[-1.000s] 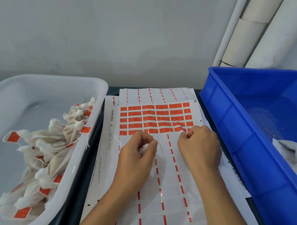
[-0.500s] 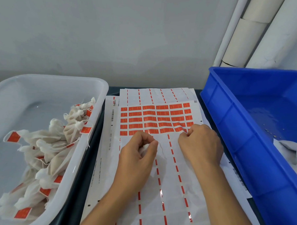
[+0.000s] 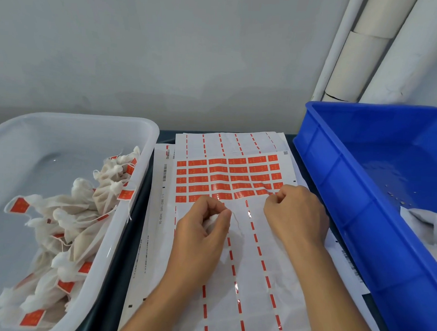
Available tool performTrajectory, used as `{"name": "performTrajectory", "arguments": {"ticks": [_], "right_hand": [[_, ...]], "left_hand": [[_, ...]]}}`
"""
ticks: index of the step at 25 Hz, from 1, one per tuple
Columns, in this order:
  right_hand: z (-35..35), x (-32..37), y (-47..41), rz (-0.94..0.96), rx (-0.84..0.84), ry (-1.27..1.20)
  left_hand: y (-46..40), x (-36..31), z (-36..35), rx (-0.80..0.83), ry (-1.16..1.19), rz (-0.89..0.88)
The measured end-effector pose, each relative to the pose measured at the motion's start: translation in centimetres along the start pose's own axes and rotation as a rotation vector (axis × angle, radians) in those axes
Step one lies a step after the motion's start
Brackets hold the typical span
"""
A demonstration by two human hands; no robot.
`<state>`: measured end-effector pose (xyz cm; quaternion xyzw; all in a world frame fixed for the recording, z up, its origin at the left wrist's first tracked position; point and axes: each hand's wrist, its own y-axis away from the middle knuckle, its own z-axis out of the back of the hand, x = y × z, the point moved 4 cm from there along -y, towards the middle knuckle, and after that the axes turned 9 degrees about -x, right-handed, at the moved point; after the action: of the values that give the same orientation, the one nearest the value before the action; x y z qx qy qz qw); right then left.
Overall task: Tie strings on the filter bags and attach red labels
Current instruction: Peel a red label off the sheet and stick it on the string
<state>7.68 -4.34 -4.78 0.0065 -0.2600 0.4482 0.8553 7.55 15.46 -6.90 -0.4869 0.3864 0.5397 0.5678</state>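
Note:
My left hand [image 3: 202, 229] is closed around a small white filter bag [image 3: 213, 221], whose thin white string [image 3: 236, 222] trails to the right over the paper. My right hand [image 3: 296, 213] rests on the label sheet [image 3: 232, 278], its fingertips pinched at the lowest row of red labels [image 3: 226, 180], at the sheet's right edge. Whether a label is between the fingers is hidden. Rows of red labels fill the sheet's upper part; below lie bare backing and red dashes.
A white tub [image 3: 136, 176] on the left holds several tied filter bags with red labels [image 3: 66, 233]. A blue crate [image 3: 360, 209] on the right holds white material [image 3: 425, 224] in its near corner. More used label sheets [image 3: 228, 143] lie underneath. White pipes [image 3: 362, 59] stand behind.
Both hands have barely shifted. The right hand's fingers stay pinched at the edge of the red label rows.

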Motion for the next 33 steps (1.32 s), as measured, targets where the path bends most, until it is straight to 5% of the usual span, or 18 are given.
{"name": "performTrajectory", "arguments": {"ticks": [14, 33], "right_hand": [[-0.7, -0.8, 0.3, 0.005, -0.105, -0.003], [0.7, -3.4, 0.5, -0.221, -0.478, -0.661]], "left_hand": [[0.0, -0.5, 0.3, -0.001, 0.007, -0.025], [0.0, -0.5, 0.3, 0.004, 0.016, -0.001]]}}
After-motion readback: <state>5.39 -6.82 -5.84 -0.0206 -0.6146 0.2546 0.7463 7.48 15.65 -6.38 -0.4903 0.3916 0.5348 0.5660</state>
